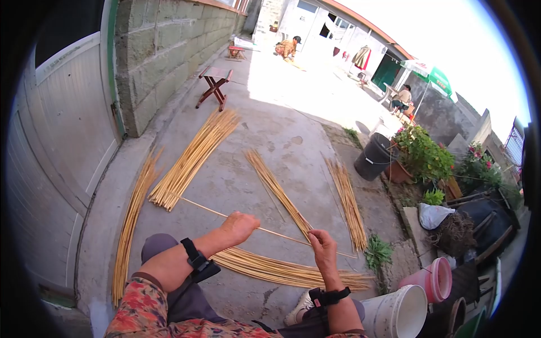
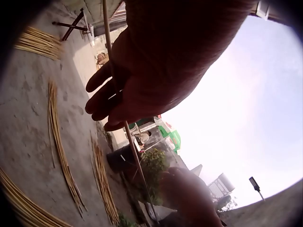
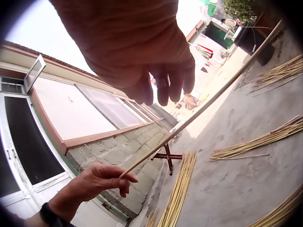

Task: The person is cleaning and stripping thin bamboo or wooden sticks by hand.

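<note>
Out in front of the body, my left hand (image 1: 239, 227) pinches one long thin pale stick (image 1: 284, 235), which extends past the hand on both sides. In the right wrist view the left hand (image 3: 102, 182) has thumb and fingers on this stick (image 3: 189, 117). My right hand (image 1: 325, 253) is over the stick's other stretch, fingers bent loosely. From the right wrist, the right hand's fingers (image 3: 162, 90), one with a ring, hang beside the stick with a gap showing. Below the hands lies a curved bundle of sticks (image 1: 276, 267).
More stick bundles lie on the concrete: a thick one (image 1: 194, 160), one by the door (image 1: 132, 225), and two thinner ones (image 1: 279, 194) (image 1: 346, 205). A folding stool (image 1: 215, 84) stands ahead. At right are a black bucket (image 1: 375, 158), potted plants (image 1: 422, 155) and a white bucket (image 1: 403, 312).
</note>
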### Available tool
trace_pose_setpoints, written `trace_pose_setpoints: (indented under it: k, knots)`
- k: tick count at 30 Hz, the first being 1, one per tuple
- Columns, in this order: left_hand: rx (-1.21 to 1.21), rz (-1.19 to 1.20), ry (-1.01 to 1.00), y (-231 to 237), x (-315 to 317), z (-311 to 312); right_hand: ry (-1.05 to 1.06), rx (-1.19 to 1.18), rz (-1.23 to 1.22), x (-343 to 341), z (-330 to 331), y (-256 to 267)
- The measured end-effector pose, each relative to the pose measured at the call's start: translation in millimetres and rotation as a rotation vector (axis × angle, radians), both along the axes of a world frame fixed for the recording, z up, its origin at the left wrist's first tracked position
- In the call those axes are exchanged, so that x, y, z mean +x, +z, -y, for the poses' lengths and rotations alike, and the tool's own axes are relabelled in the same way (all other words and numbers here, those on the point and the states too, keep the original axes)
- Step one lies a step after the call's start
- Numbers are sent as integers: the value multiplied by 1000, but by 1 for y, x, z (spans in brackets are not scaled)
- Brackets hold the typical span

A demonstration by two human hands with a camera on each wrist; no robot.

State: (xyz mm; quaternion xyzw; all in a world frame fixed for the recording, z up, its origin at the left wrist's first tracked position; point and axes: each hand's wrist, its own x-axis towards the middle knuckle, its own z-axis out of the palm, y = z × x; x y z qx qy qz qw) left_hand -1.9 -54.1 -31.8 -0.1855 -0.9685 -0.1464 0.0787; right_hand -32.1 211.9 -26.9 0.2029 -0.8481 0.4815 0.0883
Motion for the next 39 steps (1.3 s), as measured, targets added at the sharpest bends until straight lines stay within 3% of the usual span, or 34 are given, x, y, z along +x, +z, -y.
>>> trace_pose_setpoints:
  k: [2, 4, 13, 29, 35, 37, 39]
  knots:
    - [-25, 39, 9, 2, 0, 1, 21, 135, -136, 3, 1, 2]
    - [-50, 3, 15, 6, 1, 3, 89, 218, 52, 12, 4, 6]
    - [-14, -103, 82, 8, -4, 25, 108, 441, 58, 12, -6, 0]
    - [-48, -173, 236, 12, -5, 39, 123, 334, 46, 11, -19, -1]
    - [92, -254, -35, 3, -1, 10, 201, 340, 54, 14, -6, 6]
    - [91, -92, -233, 2, -3, 4, 210, 342, 58, 17, 0, 4]
    - [108, -80, -251, 2, 1, 0, 216, 344, 64, 18, 3, 5]
